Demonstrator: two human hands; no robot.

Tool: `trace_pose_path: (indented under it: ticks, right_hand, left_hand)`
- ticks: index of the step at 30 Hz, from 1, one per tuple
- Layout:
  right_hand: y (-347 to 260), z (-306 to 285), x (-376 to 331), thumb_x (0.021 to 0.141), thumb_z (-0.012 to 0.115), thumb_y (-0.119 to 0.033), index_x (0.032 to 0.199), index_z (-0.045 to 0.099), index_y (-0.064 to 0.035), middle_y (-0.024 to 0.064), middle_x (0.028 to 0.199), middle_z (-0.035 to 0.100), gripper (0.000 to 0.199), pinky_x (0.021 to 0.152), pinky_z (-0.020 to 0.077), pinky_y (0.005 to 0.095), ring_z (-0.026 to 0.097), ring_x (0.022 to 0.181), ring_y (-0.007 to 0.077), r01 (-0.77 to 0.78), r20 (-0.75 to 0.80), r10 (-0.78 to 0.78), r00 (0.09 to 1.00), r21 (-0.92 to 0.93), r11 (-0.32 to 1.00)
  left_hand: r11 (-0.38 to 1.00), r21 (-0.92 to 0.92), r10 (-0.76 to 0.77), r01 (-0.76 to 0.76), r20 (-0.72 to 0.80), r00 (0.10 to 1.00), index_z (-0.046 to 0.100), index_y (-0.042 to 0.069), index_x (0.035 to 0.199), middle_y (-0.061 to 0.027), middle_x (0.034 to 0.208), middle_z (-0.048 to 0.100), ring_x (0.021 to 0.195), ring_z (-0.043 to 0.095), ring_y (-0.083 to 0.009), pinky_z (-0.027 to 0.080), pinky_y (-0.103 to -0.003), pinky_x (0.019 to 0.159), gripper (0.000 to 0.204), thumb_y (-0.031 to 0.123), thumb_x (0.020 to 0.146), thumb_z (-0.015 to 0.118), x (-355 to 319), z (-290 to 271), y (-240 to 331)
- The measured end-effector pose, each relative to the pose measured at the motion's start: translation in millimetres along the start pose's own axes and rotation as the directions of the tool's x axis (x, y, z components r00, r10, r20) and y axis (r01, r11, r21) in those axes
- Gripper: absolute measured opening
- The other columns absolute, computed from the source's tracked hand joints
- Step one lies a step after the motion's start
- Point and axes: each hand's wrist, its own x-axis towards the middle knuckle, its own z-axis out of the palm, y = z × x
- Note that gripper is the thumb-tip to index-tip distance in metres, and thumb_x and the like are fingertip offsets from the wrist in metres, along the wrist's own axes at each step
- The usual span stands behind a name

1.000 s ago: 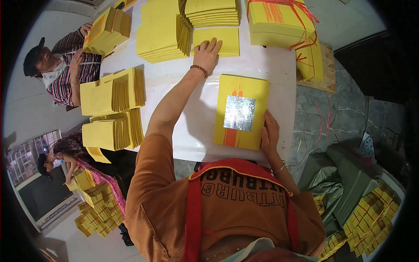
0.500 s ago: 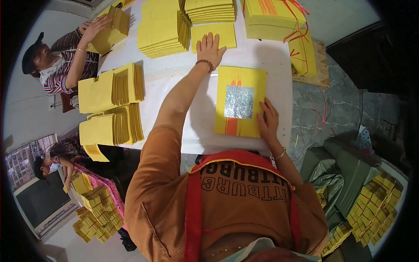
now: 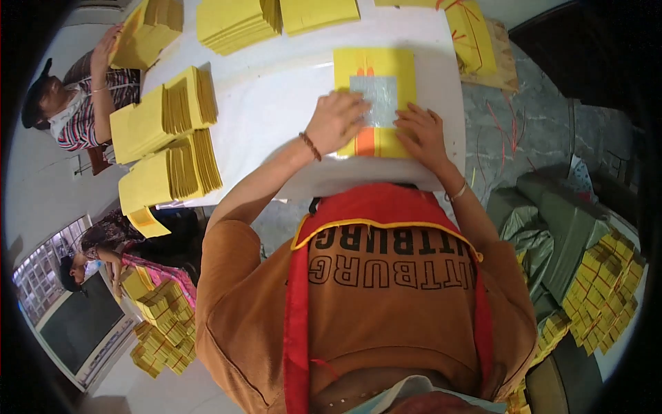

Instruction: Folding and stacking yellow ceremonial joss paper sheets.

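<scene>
A yellow paper sheet with orange print and a silver foil square lies in front of me near the table's edge. Whether it is one sheet or a thin stack, I cannot tell. My left hand rests over its left side, fingers stretched toward the foil and slightly blurred. On the opposite side, the fingers of my right hand are spread over the paper's right edge. Neither hand grips anything that I can see.
Beyond lie a yellow paper stack and fanned yellow bundles. More folded bundles line the table's left side. A co-worker handles a yellow stack at far left; another person sits lower left. Tied bundles lie at right.
My left hand has come back from the far yellow stack to the left side of the foil-marked paper. My right hand stays at its right edge, fingers now further over it. The view has shifted.
</scene>
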Motion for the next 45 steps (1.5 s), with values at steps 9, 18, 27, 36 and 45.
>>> trace_pose_path:
  ticks: [9,18,27,36,45]
  right_hand:
    - [15,7,6,0.086,0.058,-0.02,0.093,0.067,-0.0085,0.0044,0.106,0.066,0.016,0.1,0.028,0.0411,0.049,0.12,0.0243,-0.137,0.021,0.143,0.99,0.438,0.888]
    - [15,1,9,0.091,0.048,-0.021,0.09,0.067,-0.0005,0.0091,0.097,0.067,0.028,0.099,0.0371,0.0358,0.048,0.119,0.0274,-0.242,0.091,0.239,0.967,0.633,0.735]
    - [20,4,9,0.093,0.046,-0.022,0.091,0.067,-0.0006,0.0092,0.097,0.067,0.03,0.099,0.0362,0.0357,0.049,0.119,0.0273,-0.213,0.062,0.22,0.973,0.602,0.77]
    - [20,3,9,0.095,0.04,-0.023,0.093,0.067,-0.0023,0.0108,0.098,0.067,0.034,0.1,0.0344,0.0367,0.049,0.119,0.0279,-0.154,0.036,0.176,0.984,0.671,0.725]
    - [25,5,2,0.079,0.062,-0.01,0.105,0.061,-0.0095,0.0057,0.11,0.063,0.026,0.101,0.0255,0.038,0.047,0.121,0.0242,-0.038,0.047,0.024,0.999,0.313,0.949]
  left_hand:
    - [0.996,-0.008,0.087,-0.087,0.077,0.993,0.06,0.007,0.109,-0.009,0.107,0.056,0.096,0.051,-0.0264,0.042,-0.035,0.081,0.036,0.018,0.075,0.067,-38,11,11]
    - [0.922,-0.38,-0.028,0.077,0.132,0.991,0.065,0.001,0.09,-0.0111,0.08,0.062,0.078,0.058,-0.0248,0.047,-0.033,0.068,0.015,0.015,0.085,0.06,-31,9,-4]
    - [0.759,-0.486,-0.275,0.433,0.363,0.89,0.065,0.0,0.094,-0.0062,0.079,0.064,0.07,0.057,-0.0099,0.046,-0.025,0.065,0.017,0.012,0.084,0.06,-25,5,-6]
    - [0.629,-0.581,-0.3,0.517,0.432,0.851,0.066,-0.002,0.091,-0.0034,0.079,0.065,0.073,0.057,-0.0077,0.046,-0.023,0.067,0.016,0.012,0.084,0.059,-22,8,-13]
    - [0.545,-0.602,-0.386,0.583,0.438,0.812,0.066,0.0,0.09,-0.0031,0.081,0.065,0.072,0.054,-0.009,0.045,-0.023,0.069,0.017,0.015,0.083,0.062,-21,4,-15]
